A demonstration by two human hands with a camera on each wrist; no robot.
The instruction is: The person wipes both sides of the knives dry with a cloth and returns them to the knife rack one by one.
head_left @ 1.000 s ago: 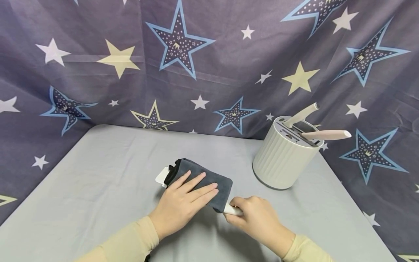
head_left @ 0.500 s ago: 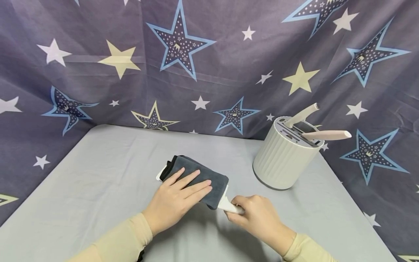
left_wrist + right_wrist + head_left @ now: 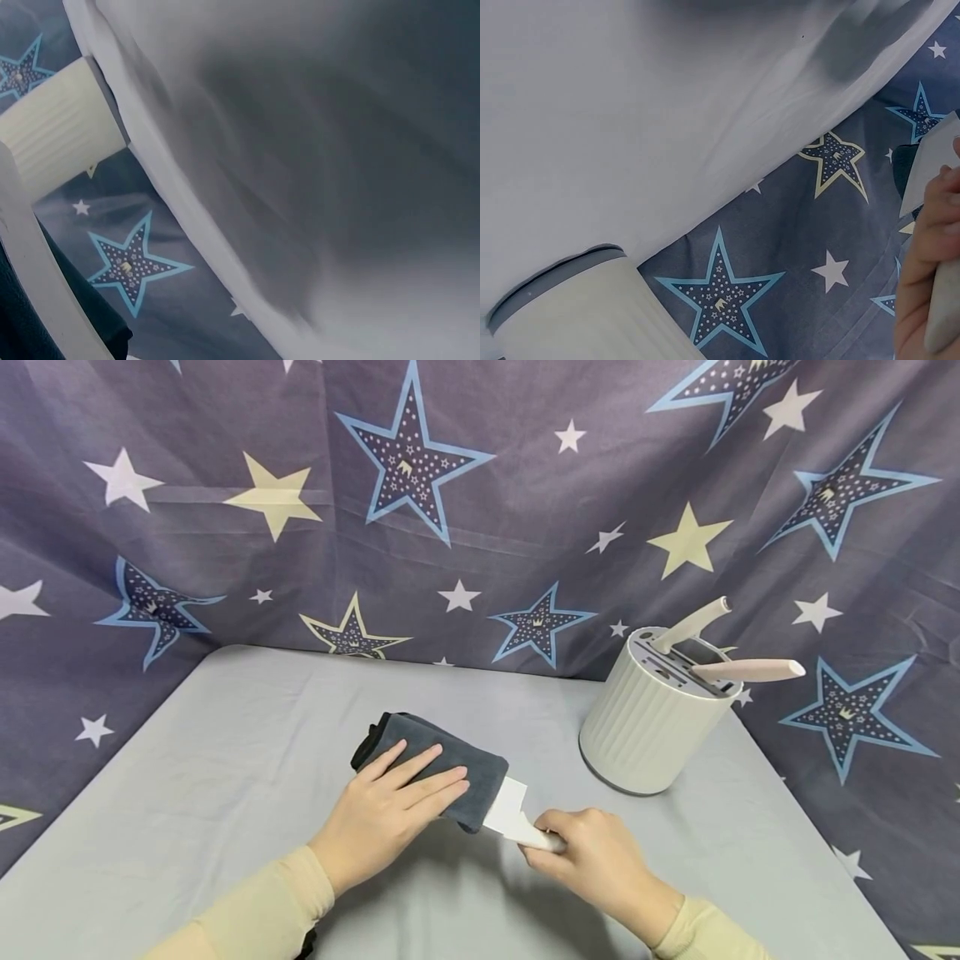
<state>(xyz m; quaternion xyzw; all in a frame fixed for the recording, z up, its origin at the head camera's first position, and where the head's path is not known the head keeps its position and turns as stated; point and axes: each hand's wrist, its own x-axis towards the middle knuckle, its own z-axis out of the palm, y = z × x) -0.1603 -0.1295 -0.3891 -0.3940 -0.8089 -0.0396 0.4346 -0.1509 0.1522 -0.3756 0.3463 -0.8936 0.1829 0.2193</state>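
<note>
Your left hand [image 3: 375,822] holds a folded gray cloth [image 3: 480,781] over a white-bladed knife [image 3: 506,802], fingers straight and spread across the upper face, the thumb out of sight beneath. Your right hand [image 3: 600,856] is closed around the knife's pale handle [image 3: 542,837], a grip the right wrist view also shows. The two hands are apart, with a short stretch of bare blade between them.

The knife lies in front of you, its long axis slanting from the handle at your right up to the left and slightly away. Your right hand is the nearer to the exposed part; your left is over the covered length, and the blade's far end is hidden by the cloth. The knife appears raised over the gray-covered table [image 3: 225,777], with a shadow below; the left wrist view is too blurred there to add more.

Off to your right, well apart from the cloth, a ribbed cream knife block [image 3: 645,727] stands near the starred backdrop [image 3: 525,527]. Two handles rise from its slotted top, one cream [image 3: 693,625], one pinkish [image 3: 750,670], both slanting right; whatever they carry is out of sight inside.
</note>
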